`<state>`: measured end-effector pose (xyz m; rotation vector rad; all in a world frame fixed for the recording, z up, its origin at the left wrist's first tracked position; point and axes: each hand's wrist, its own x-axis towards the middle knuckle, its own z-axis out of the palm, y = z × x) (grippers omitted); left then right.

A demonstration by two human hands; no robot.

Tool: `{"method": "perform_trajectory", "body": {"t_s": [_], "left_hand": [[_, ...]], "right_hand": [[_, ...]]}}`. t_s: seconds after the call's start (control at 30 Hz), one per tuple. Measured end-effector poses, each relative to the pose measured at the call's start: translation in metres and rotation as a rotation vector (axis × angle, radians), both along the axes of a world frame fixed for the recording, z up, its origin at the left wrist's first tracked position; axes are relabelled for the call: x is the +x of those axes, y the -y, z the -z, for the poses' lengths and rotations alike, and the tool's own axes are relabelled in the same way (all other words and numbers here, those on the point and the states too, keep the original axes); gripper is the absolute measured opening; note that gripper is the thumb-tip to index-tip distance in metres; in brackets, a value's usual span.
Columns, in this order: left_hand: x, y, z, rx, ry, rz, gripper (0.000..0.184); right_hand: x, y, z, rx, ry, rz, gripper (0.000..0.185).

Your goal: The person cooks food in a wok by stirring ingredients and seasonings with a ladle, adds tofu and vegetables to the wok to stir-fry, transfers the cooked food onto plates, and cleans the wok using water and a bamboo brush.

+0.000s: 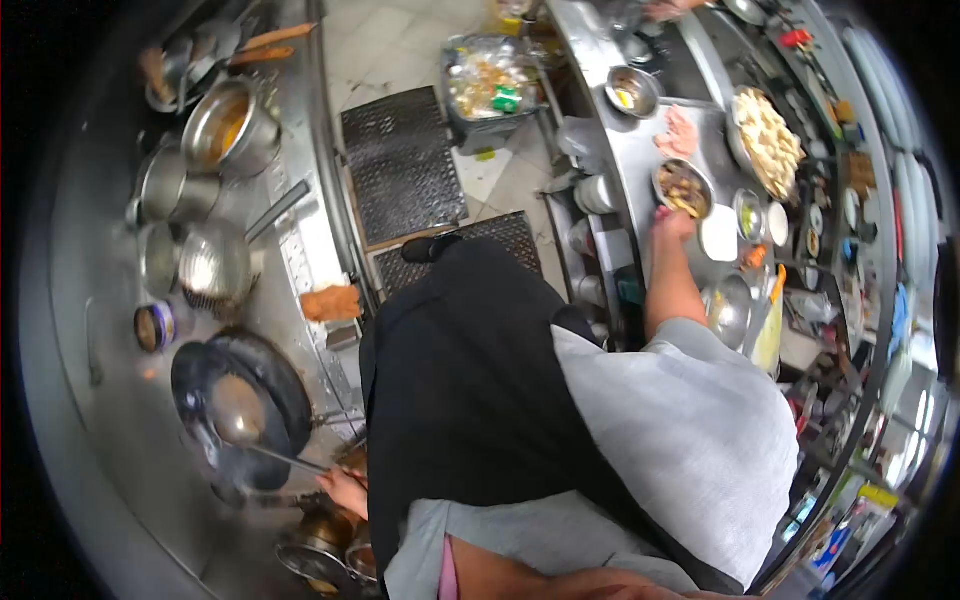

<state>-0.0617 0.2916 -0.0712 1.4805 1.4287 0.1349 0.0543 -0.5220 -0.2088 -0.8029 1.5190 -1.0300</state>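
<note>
At the lower left, my left hand (345, 491) is closed around the handle of a long ladle (238, 408). The ladle's round bowl rests over a dark wok (190, 375) on the metal stove. On the other side, my right arm reaches out to the counter. There my right hand (675, 223) grips the near rim of a small metal bowl (684, 188) of brown, cut food. Beside that bowl sits a white rectangular container (718, 234), and pink raw meat (677, 133) lies just beyond it.
Metal pots (232, 128) and a second pan (270, 375) stand on the stove. A large bowl of pale chunks (768, 143) is on the right counter (632, 150). A lined bin (492, 80) and black floor mats (403, 165) lie between. Another person's hand (672, 9) shows at the top.
</note>
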Motion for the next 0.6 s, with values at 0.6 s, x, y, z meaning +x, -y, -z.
{"method": "perform_trajectory", "body": {"t_s": [0.6], "left_hand": [[0.054,0.033,0.005,0.087,0.092,-0.247,0.066]], "right_hand": [[0.355,-0.628,-0.135,-0.566,0.453,-2.412,0.013]]}}
